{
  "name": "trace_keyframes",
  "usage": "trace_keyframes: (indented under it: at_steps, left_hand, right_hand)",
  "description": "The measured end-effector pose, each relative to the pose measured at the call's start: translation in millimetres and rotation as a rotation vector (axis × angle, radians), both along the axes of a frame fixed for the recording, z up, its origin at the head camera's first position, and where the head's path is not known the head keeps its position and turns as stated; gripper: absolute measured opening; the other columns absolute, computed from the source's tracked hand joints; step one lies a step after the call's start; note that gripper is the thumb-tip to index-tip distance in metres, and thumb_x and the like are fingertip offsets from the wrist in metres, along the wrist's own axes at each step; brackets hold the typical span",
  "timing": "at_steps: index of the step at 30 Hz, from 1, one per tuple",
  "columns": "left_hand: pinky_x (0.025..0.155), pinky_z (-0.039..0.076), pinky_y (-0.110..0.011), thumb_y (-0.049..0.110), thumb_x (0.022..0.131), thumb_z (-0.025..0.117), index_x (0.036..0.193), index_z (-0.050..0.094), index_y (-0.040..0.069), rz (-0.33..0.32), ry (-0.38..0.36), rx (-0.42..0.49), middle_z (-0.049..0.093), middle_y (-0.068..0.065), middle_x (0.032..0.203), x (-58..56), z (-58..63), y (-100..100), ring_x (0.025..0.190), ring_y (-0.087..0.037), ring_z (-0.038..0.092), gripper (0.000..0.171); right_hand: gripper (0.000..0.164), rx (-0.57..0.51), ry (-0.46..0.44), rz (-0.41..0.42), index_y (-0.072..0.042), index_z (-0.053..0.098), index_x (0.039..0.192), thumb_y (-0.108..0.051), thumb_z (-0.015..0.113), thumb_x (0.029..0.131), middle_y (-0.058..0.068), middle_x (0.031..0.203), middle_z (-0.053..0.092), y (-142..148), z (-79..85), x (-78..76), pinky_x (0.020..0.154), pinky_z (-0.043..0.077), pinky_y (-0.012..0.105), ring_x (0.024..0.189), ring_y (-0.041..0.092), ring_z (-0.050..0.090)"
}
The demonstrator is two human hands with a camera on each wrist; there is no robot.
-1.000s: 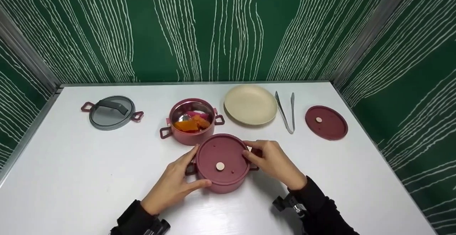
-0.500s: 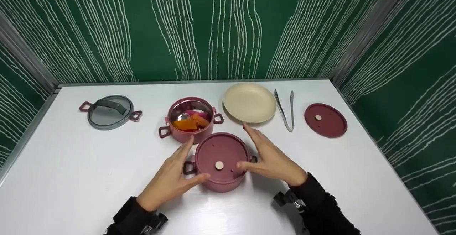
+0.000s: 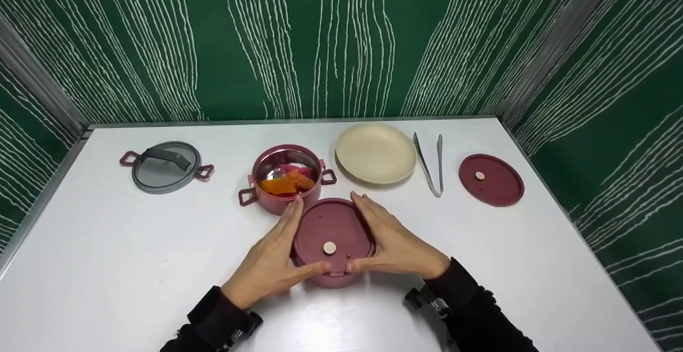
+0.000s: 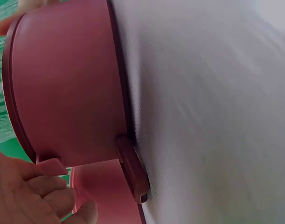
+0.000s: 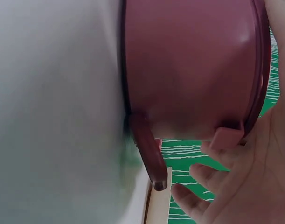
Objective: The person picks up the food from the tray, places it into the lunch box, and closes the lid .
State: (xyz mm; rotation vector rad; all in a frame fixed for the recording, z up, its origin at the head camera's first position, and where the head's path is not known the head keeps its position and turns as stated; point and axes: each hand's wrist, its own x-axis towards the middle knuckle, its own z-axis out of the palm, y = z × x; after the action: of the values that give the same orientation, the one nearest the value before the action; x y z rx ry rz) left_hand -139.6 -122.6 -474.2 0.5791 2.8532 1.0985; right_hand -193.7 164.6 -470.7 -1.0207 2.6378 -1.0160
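Note:
In the head view a dark pink pot [image 3: 333, 281] stands on the white table, covered by a round lid [image 3: 331, 226] with a small cream knob. My left hand [image 3: 272, 261] lies along the lid's left edge, thumb on its front rim. From the right, my right hand [image 3: 395, 242] mirrors it, its fingers fairly straight along the edge and its thumb on the lid's front. Side latches stick out from the pot: one latch [image 4: 51, 166] by my left fingers, another latch [image 5: 226, 138] by my right ones. Below each sits a dark handle [image 4: 133, 170].
Right behind stands an uncovered pink pot [image 3: 277, 202] with orange and pink pieces inside. Farther back lie a cream plate [image 3: 376, 153], metal tongs [image 3: 437, 178] and another dark red lid [image 3: 493, 184]. A grey lid [image 3: 160, 173] with red handles lies at left.
My right hand first pinched at the pot's right side, then let go and spread open. It has now come in against the lid, and both thumbs have moved closer together at the front.

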Motion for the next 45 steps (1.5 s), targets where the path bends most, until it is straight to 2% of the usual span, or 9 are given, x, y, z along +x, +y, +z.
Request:
trace_keyframes:
  at_steps: [6, 16, 34, 41, 45]
  left_hand:
    - [0.132, 0.030, -0.059, 0.072, 0.086, 0.078, 0.174, 0.009, 0.015, -0.009, -0.037, 0.026, 0.007, -0.003, 0.181, -0.9, -2.3, -0.6, 0.165, -0.034, 0.024, 0.125]
    - [0.130, 0.035, -0.058, 0.074, 0.082, 0.081, 0.172, 0.020, 0.010, 0.018, -0.021, 0.028, 0.022, -0.011, 0.179, -1.4, 0.1, 0.5, 0.162, -0.035, 0.034, 0.126]
    - [0.127, 0.039, -0.061, 0.075, 0.079, 0.082, 0.172, 0.023, 0.011, 0.035, -0.034, 0.021, 0.027, -0.012, 0.178, -1.5, 0.0, 0.6, 0.159, -0.039, 0.039, 0.127]
    - [0.126, 0.041, -0.061, 0.075, 0.076, 0.085, 0.171, 0.027, 0.011, 0.058, -0.074, 0.057, 0.034, -0.014, 0.175, -2.3, -0.8, 0.8, 0.157, -0.039, 0.043, 0.128]
    - [0.125, 0.042, -0.062, 0.075, 0.075, 0.086, 0.171, 0.028, 0.011, 0.067, -0.095, 0.071, 0.037, -0.014, 0.174, -3.8, -0.8, 1.9, 0.155, -0.039, 0.045, 0.129]
  right_hand:
    - [0.139, 0.005, -0.007, 0.009, -0.006, 0.011, 0.173, -0.085, 0.076, 0.077, 0.029, 0.177, 0.018, -1.3, -3.3, -0.9, 0.131, 0.023, 0.067, 0.165, 0.045, 0.020]
    - [0.131, 0.005, -0.002, 0.019, -0.008, 0.014, 0.173, -0.072, 0.082, 0.082, 0.026, 0.176, 0.023, -2.3, -4.0, -0.4, 0.131, 0.027, 0.066, 0.164, 0.044, 0.025]
    - [0.131, -0.009, -0.046, 0.021, -0.007, 0.013, 0.173, -0.061, 0.089, 0.081, 0.019, 0.176, 0.027, -4.8, -4.2, -0.5, 0.131, 0.031, 0.060, 0.162, 0.037, 0.031]
    - [0.128, -0.009, -0.068, 0.022, -0.008, 0.014, 0.173, -0.060, 0.088, 0.082, 0.017, 0.177, 0.026, -4.6, -3.6, -0.7, 0.131, 0.029, 0.060, 0.164, 0.035, 0.028]
    - [0.127, -0.010, -0.076, 0.019, -0.008, 0.015, 0.173, -0.060, 0.088, 0.083, 0.015, 0.177, 0.028, -4.4, -3.4, -1.1, 0.131, 0.032, 0.060, 0.163, 0.032, 0.031]
